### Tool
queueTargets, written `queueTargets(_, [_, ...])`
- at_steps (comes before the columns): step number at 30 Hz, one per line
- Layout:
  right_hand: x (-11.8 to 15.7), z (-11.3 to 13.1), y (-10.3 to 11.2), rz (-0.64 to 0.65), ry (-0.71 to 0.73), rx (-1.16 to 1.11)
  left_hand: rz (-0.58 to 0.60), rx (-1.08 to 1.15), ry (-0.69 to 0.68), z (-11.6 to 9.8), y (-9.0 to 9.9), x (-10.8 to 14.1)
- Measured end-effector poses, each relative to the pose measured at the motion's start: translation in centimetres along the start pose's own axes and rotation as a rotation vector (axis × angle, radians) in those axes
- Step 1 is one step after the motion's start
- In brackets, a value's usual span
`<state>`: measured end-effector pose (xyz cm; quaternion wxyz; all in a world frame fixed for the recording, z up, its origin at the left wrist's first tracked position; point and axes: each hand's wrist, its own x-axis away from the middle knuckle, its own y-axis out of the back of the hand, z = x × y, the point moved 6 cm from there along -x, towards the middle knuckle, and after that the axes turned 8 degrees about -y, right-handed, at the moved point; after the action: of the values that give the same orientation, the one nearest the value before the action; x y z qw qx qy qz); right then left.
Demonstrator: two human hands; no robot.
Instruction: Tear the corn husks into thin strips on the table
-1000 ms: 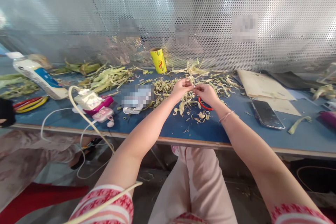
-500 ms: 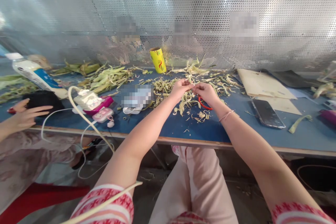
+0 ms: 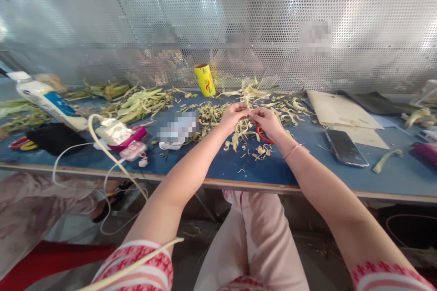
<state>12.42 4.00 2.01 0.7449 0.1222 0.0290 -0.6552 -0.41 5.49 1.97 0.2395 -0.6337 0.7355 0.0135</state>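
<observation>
Over the blue table [image 3: 221,166], my left hand [image 3: 234,116] and my right hand [image 3: 266,122] meet fingertip to fingertip. Both are closed in a pinch, and whatever lies between the fingers is too small to make out. Pale green plant scraps [image 3: 213,113] are spread behind and below the hands. Partly hidden by my right hand, a red ring-shaped handle [image 3: 262,136] rests among the scraps. Curled peelings [image 3: 261,151] lie just in front of it.
Left: a white bottle [image 3: 51,100], black cloth [image 3: 56,138], long leaves [image 3: 139,102], chargers with cables [image 3: 118,134] and a pixelated object [image 3: 177,129]. Behind stands a yellow roll [image 3: 205,80] before a perforated metal panel [image 3: 273,9]. Right: cardboard [image 3: 343,108] and a phone [image 3: 346,147].
The other person's hand at the left, which was over the black cloth, is out of view. My hands stay together in nearly the same place. The view has shifted slightly.
</observation>
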Motion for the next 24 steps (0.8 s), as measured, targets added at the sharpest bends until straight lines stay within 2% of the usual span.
queueTargets(5, [-0.06, 0.0, 0.06, 0.005, 0.006, -0.015, 0.027, -0.021, -0.02, -0.03, -0.2, 0.08])
queueTargets(11, [0.1, -0.34, -0.44, 0.078, -0.099, -0.107, 0.026, 0.006, -0.035, 0.07, -0.25, 0.08])
queueTargets(16, [0.04, -0.43, -0.73, 0.108, -0.108, -0.21, -0.012, 0.037, -0.001, -0.15, -0.08, 0.19])
queueTargets(24, [-0.13, -0.39, -0.42, 0.08, -0.083, -0.187, -0.08, 0.052, 0.009, -0.52, 0.13, 0.34])
